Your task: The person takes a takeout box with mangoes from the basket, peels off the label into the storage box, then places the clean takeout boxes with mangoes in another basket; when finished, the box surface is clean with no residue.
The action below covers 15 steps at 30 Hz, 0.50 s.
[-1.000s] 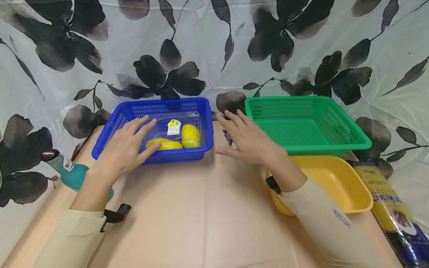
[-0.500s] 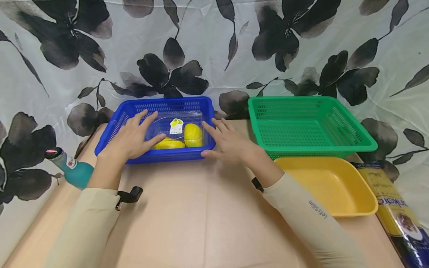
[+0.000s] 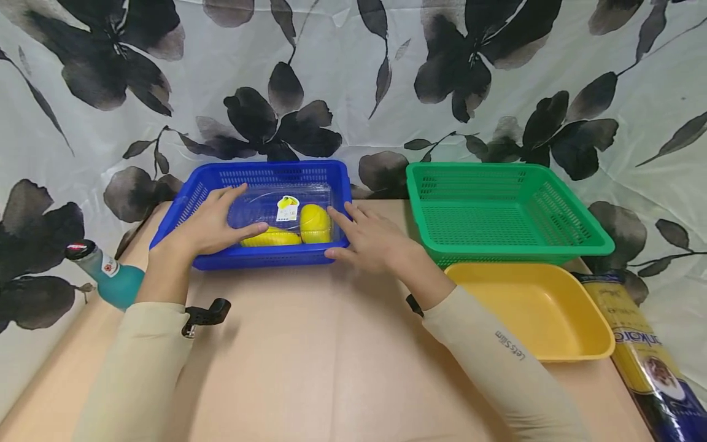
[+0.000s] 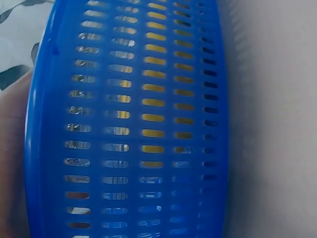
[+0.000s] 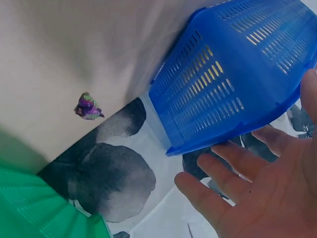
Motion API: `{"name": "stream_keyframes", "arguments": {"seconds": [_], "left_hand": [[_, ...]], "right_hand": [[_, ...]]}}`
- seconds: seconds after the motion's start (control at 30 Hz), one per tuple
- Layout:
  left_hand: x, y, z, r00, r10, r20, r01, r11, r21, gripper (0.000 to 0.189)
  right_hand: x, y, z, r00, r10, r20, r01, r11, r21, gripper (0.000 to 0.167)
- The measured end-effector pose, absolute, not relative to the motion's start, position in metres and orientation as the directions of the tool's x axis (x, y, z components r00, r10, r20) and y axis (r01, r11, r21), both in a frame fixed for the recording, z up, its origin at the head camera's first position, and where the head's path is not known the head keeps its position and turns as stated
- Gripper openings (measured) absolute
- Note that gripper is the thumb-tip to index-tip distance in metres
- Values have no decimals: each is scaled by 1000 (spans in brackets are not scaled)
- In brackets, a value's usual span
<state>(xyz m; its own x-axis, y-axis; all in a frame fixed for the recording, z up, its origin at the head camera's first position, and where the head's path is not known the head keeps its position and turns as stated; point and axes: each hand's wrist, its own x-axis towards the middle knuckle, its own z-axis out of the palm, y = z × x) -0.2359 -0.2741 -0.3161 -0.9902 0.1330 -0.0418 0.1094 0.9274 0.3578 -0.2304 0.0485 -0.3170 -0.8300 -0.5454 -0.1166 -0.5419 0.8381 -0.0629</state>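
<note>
A blue slotted basket (image 3: 265, 261) stands in the head view, with a clear plastic box (image 3: 262, 202) inside it. Yellow fruit (image 3: 315, 222) shows through the box, which bears a white label. My left hand (image 3: 212, 224) reaches over the basket's left side, its thumb above the near end of the box; whether it touches the box cannot be told. At the basket's right wall is my right hand (image 3: 378, 239), fingers spread and holding nothing. In the right wrist view its extended fingers (image 5: 210, 196) lie close to the basket rim.
A green basket (image 3: 513, 252) stands at the right, with a yellow tub (image 3: 536, 307) before it. Beyond the tub lies a blue and yellow packet (image 3: 643, 350). A teal bottle (image 3: 118, 282) leans at the left. A small purple wrapped candy (image 5: 88, 106) lies between the baskets.
My right hand has moved left, from between the baskets to the blue basket's right side. My left hand has shifted slightly, its fingers drawing closer together. The box looks unmoved.
</note>
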Motion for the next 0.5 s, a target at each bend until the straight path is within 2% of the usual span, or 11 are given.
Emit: {"name": "stream_keyframes", "arguments": {"seconds": [0.3,0.5], "left_hand": [[-244,-281,-319,-964,125,-234,27,924,382,133],[-247,-284,-321,-936,181,-303,34,901,433,133]], "right_hand": [[-233,52,-306,-821,-547,-161,-539,837,-98,92],[-238,55,-309,-814,-561,-152,-534,825,-185,102]]}}
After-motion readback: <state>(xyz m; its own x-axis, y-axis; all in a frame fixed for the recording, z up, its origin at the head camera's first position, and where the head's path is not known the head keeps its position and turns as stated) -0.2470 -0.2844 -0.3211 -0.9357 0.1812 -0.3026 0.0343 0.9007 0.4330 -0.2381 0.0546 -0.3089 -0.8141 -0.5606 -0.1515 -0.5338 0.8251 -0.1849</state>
